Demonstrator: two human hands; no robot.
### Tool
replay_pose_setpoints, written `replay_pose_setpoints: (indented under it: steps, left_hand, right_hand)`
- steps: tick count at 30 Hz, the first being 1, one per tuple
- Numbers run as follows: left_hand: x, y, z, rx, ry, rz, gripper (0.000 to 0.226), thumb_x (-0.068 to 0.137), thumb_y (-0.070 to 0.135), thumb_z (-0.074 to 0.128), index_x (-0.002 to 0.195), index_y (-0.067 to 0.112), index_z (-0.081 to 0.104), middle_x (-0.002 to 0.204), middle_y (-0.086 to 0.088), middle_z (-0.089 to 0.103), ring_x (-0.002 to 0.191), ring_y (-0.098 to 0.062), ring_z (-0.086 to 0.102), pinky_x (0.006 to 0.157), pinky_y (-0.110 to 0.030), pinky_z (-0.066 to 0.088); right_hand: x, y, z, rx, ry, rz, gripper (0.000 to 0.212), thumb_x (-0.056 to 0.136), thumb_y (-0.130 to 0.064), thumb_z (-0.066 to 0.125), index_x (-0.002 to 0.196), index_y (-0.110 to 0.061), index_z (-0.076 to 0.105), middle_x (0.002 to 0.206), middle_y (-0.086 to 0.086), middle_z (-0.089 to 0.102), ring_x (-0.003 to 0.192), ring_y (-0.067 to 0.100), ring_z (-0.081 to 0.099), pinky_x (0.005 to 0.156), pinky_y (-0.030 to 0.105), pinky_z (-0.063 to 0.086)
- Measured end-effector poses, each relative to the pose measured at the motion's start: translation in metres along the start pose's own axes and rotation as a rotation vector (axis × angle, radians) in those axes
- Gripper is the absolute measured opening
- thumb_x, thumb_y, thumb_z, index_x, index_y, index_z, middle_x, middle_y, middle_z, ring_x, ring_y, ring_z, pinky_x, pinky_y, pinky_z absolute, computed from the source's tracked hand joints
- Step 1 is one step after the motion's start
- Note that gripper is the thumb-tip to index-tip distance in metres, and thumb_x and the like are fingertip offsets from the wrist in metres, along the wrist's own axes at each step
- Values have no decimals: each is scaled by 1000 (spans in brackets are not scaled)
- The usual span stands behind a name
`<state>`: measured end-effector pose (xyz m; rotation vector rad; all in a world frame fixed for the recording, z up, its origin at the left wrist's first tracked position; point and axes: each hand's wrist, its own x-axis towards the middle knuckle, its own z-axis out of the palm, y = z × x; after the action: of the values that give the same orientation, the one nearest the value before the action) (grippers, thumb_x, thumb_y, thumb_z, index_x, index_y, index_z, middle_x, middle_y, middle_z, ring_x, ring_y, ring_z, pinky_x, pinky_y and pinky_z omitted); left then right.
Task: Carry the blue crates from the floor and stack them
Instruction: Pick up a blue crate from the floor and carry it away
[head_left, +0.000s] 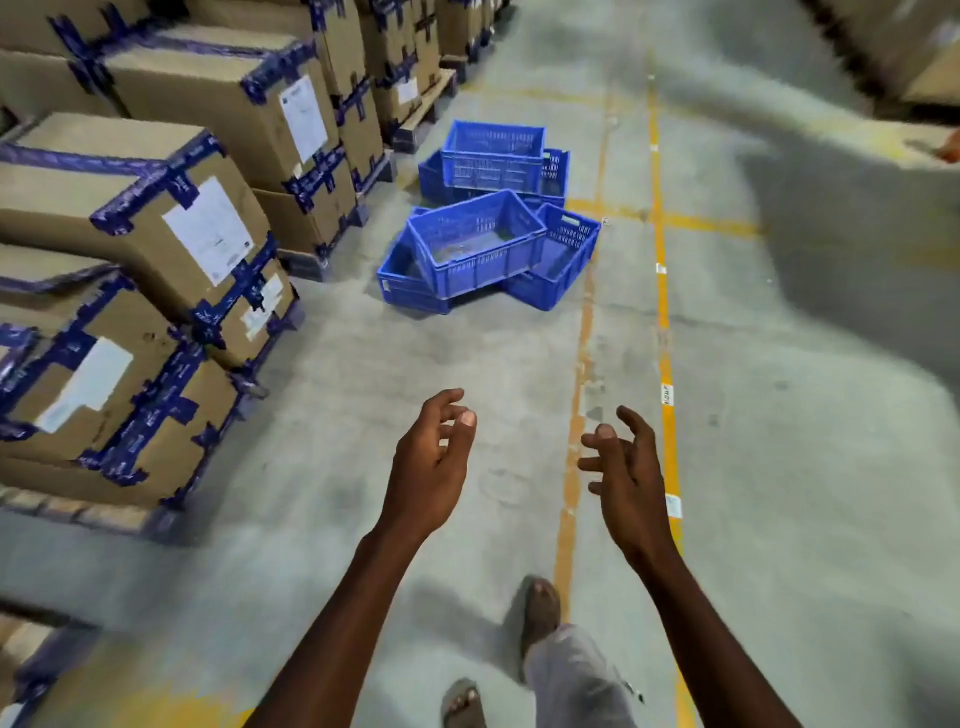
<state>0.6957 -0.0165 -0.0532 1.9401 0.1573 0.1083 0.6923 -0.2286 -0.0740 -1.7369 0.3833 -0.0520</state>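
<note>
Several blue plastic crates lie in a loose heap on the concrete floor ahead. The nearest crate (480, 249) sits tilted on top of two others, and an upright crate (493, 156) rests on more behind it. My left hand (434, 457) and my right hand (626, 467) are stretched out in front of me, well short of the heap. Both hold nothing, with fingers apart and slightly curled.
Taped cardboard boxes (156, 218) on pallets line the left side of the aisle. Yellow floor lines (662, 291) run along the aisle on the right. My feet (540, 608) show at the bottom. More boxes (924, 57) stand at the far right.
</note>
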Motion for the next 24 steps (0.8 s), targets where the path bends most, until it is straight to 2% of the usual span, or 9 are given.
replay_pose_setpoints:
  steps: [8,11,16,20,24]
  left_hand:
    - [221,-10,80,41,-25,-28,26,102,35,51,127,32,55,107,12,64,95,9,58,77,-6,41]
    - [298,3,101,56,-24,-28,29,99,42,50,126,33,55,106,17,65,96,10,57,77,-4,41]
    - [415,23,114,49,49,-74,33,93,50,47,123,37,55,104,14,66,98,5,60,78,-7,42]
    - [506,8,128,-2,111,-143,33,90,55,46,118,41,55,103,8,68,98,-8,64,82,-18,45]
    - [600,-20,141,-43,160,-164,43,86,62,45,118,37,57,98,7,68,96,-12,66,82,-24,47]
  right_hand:
    - [234,-8,31,-29,-4,-10,45,98,-55,49,139,-40,42,110,-4,71,87,6,71,89,48,56]
    - [319,-33,39,-60,-40,-17,39,100,-53,49,137,-40,43,112,-2,70,85,3,70,87,44,56]
    - [448,-83,58,-77,-89,-19,46,93,-60,49,135,-40,46,111,-3,70,83,2,70,86,43,55]
    - [548,-102,85,-67,-126,-29,29,102,-47,50,130,-40,48,111,-1,70,82,1,69,83,38,53]
    - [646,-106,129,-83,-151,-12,28,103,-41,52,130,-35,49,111,2,70,77,-2,67,78,33,50]
